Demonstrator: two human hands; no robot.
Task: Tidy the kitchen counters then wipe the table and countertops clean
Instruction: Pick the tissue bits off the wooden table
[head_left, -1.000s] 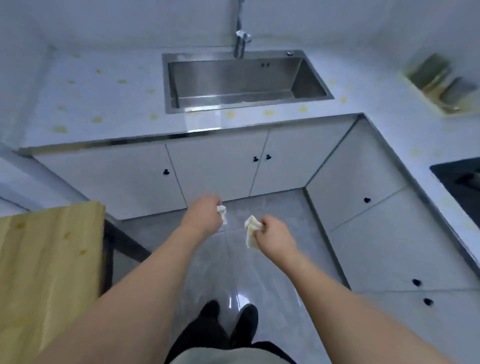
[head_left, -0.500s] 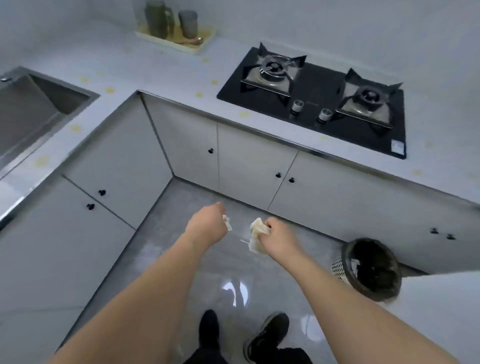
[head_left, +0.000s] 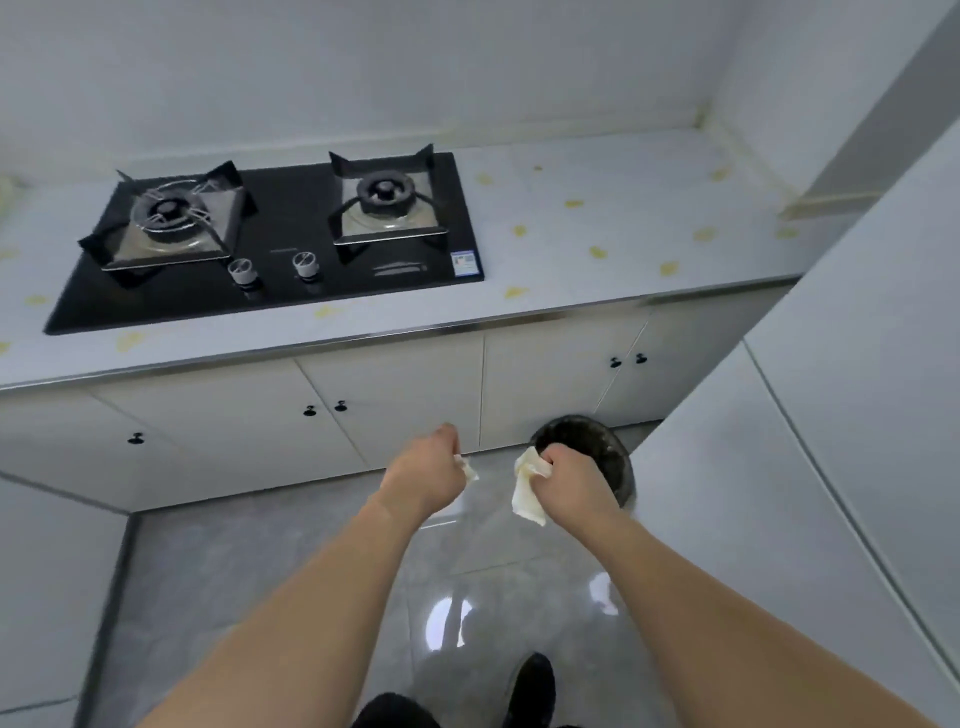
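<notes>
My right hand (head_left: 574, 478) grips a crumpled pale tissue (head_left: 529, 488) that hangs below my fist, just in front of the black waste bin (head_left: 602, 441) on the floor. My left hand (head_left: 423, 475) is closed round a smaller scrap of tissue (head_left: 467, 469); only its tip shows. Both hands are held out over the grey floor, a short gap between them. The white countertop (head_left: 597, 218) ahead carries scattered yellow stains (head_left: 597, 252).
A black two-burner gas hob (head_left: 280, 234) is set into the counter at the left. White cabinet doors (head_left: 405, 395) run under the counter. A tall white surface (head_left: 857, 415) stands close on the right. My feet show at the bottom edge.
My view has swung right from the sink corner to the hob and the stained counter beyond it. The bin is now right behind my right hand. Both hands still hold their tissues.
</notes>
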